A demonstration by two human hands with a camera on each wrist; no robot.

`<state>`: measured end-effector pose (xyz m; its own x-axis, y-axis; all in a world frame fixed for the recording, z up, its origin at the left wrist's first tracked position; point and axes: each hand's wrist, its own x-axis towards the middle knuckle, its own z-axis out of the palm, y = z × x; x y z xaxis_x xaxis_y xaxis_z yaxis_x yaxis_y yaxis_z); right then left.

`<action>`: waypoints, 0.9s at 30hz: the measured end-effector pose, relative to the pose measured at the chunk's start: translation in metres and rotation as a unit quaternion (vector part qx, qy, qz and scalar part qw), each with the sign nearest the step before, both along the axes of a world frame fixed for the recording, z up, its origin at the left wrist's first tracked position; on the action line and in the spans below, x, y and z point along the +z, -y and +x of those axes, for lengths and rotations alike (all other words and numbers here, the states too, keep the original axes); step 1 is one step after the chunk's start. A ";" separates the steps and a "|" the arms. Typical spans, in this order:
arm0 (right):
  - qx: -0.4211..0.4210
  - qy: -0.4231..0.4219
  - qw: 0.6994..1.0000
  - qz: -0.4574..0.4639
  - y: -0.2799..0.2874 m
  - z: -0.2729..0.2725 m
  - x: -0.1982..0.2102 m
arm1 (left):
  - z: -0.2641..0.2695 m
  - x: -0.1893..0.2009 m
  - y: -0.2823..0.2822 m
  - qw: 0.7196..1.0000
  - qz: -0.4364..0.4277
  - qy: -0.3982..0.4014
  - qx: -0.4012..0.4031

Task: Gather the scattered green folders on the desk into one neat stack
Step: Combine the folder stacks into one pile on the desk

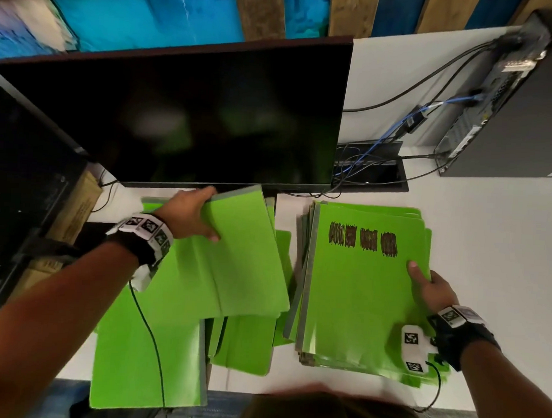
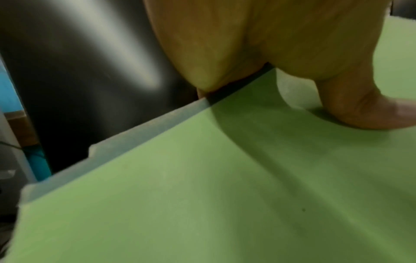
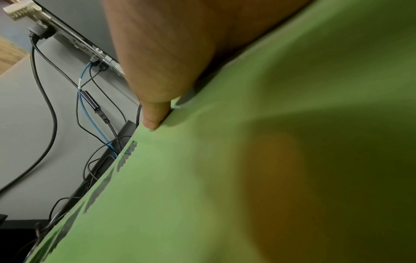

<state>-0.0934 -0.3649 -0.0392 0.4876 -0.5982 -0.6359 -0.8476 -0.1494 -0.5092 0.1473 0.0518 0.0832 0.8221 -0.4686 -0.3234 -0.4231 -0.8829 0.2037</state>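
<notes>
Green folders lie in two groups on the white desk (image 1: 460,202). On our right sits the stack (image 1: 359,293), its gray spines roughly lined up along its left side and its top folder marked with dark scribbles (image 1: 362,242) near the far edge. On our left the loose folders (image 1: 152,346) overlap at different angles, one of them hanging over the near edge of the desk.

Our left hand (image 1: 192,215) grips one folder (image 1: 234,254) from the loose group at its far left corner, close under the monitor (image 1: 193,115). The thumb lies on the green cover and the fingers curl over the gray-taped edge; the left wrist view shows that thumb pressed flat on the cover beside the gray strip (image 2: 139,135). Whether this folder is lifted clear of the ones beneath, we cannot tell.

Our right hand (image 1: 432,289) holds the right side of the stack, thumb on top of the scribbled cover and the other fingers hidden below the edge, so how they lie we cannot tell. In the right wrist view one fingertip rests against the cover's edge.

Behind the stack, black and blue cables (image 1: 397,132) run from a cable opening (image 1: 372,178) in the desk to a computer tower (image 1: 513,103) standing at the far right.
</notes>
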 end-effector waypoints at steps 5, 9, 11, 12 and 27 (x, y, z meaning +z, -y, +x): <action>0.011 0.005 1.000 0.006 0.000 0.000 0.004 | -0.005 0.071 0.009 0.997 -0.067 0.029 0.030; 0.010 0.012 1.000 0.007 -0.002 0.000 0.007 | -0.012 0.122 0.014 0.968 -0.221 0.099 0.063; 0.011 0.010 1.000 0.007 -0.002 0.001 0.008 | -0.020 0.145 0.024 0.936 -0.326 0.107 0.075; 0.013 0.009 1.000 0.007 -0.002 0.000 0.008 | -0.023 0.152 0.031 0.917 -0.376 0.110 0.072; 0.031 0.044 0.998 0.021 0.007 -0.005 -0.005 | -0.118 -0.063 0.158 0.882 -0.324 -0.188 0.285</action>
<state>-0.0982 -0.3720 -0.0440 0.5781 -0.5398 -0.6119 -0.7886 -0.1771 -0.5888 0.0297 -0.1066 0.0203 0.8758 -0.1998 -0.4394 0.2572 -0.5773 0.7750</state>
